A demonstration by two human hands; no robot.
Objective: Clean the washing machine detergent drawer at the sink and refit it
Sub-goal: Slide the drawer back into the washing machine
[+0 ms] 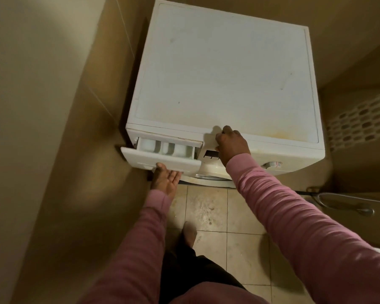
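Note:
A white washing machine (224,69) stands in a corner, seen from above. Its white detergent drawer (160,159) at the front left is pulled partly out, and two compartments show inside. My left hand (165,178) is palm up under the drawer's front, its fingers hooked into the handle recess and its thumb on the front face. My right hand (230,143) rests on the machine's front top edge just right of the drawer, fingers curled over the edge above the control panel.
Beige walls close in on the left and behind. A white perforated laundry basket (360,119) stands to the right. A shower hose (347,202) lies at the lower right. The floor is beige tile (228,216), and my foot (189,233) stands on it.

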